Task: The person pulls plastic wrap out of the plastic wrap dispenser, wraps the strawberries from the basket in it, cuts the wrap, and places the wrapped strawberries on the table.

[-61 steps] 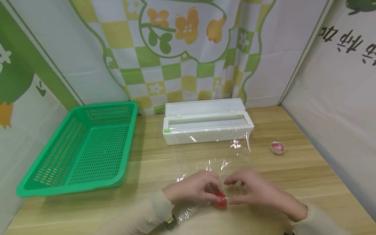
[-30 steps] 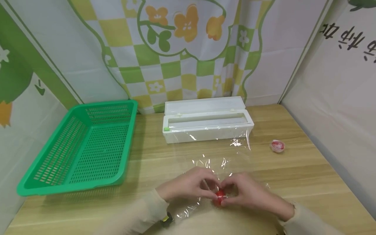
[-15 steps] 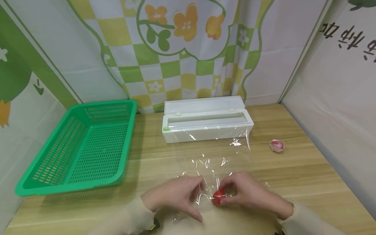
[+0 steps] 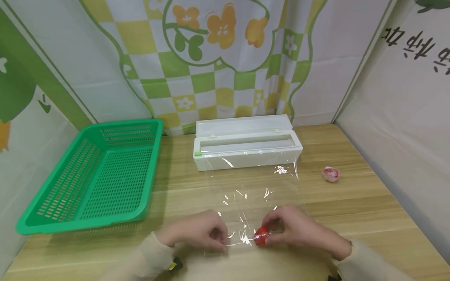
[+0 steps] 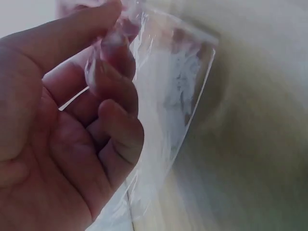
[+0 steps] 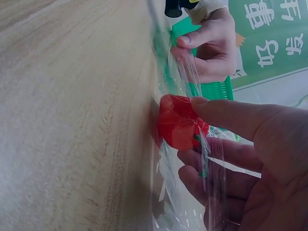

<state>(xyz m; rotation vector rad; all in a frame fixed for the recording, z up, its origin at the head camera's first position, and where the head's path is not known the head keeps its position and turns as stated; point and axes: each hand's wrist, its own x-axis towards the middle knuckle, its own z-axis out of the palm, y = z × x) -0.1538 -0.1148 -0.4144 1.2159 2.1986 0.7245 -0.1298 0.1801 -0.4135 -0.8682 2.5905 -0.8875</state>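
A sheet of clear cling film (image 4: 246, 195) runs from the white film dispenser (image 4: 247, 160) toward the front of the table. A small red fruit (image 4: 261, 236) with a green stem, its exact kind unclear, lies at the film's near end, partly covered by it. My right hand (image 4: 299, 230) holds the fruit between thumb and fingers from its right side, film over the fingers (image 6: 192, 178). To the left, my left hand (image 4: 200, 230) pinches the near edge of the film, drawn into a taut line toward the fruit. In the left wrist view, film (image 5: 178, 96) trails from those fingertips.
A green plastic basket (image 4: 151, 175) stands at the left with nothing in it. The dispenser's lid (image 4: 244, 125) is raised at the back. A small film-wrapped red and white item (image 4: 331, 174) lies at the right. Printed curtains enclose the wooden table (image 4: 351, 203).
My left hand has left the fruit, spread its fingers, moved left and now pinches the film's edge. My right hand has closed in on the fruit and holds it there.
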